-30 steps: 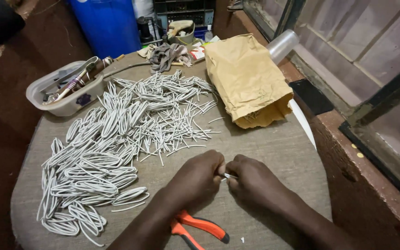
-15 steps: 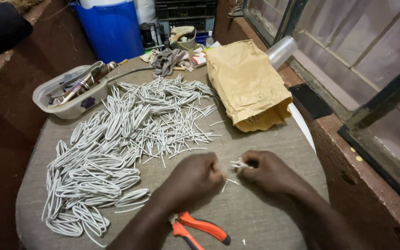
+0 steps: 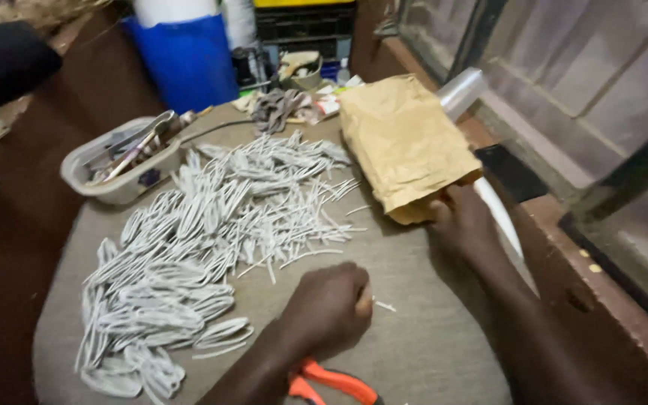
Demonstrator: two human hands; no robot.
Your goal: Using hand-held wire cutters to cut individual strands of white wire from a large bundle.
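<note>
My left hand (image 3: 329,307) is curled into a fist on the grey cloth-covered table (image 3: 421,352), and I cannot see anything in it. A small white bit (image 3: 385,306) lies just to its right. My right hand (image 3: 463,223) is at the near open end of a brown paper bag (image 3: 403,139), fingers touching its edge; whether it grips is unclear. Left of my hands spreads a pile of white looped wire pieces (image 3: 163,300), with short straight white pieces (image 3: 294,229) beyond them. Orange-handled pliers (image 3: 333,381) lie under my left forearm.
A clear plastic tub (image 3: 84,176) of tools stands at the table's back left, with a blue barrel (image 3: 181,64) behind it. Rags and clutter (image 3: 275,105) sit at the far edge. A clear plastic cup (image 3: 461,90) and a black flat object (image 3: 510,172) lie right of the bag, near a window frame (image 3: 609,187).
My hands were together at the table's front on a small white piece. They have parted: the right hand moved up and right to the bag's open end, while the left stayed as a fist.
</note>
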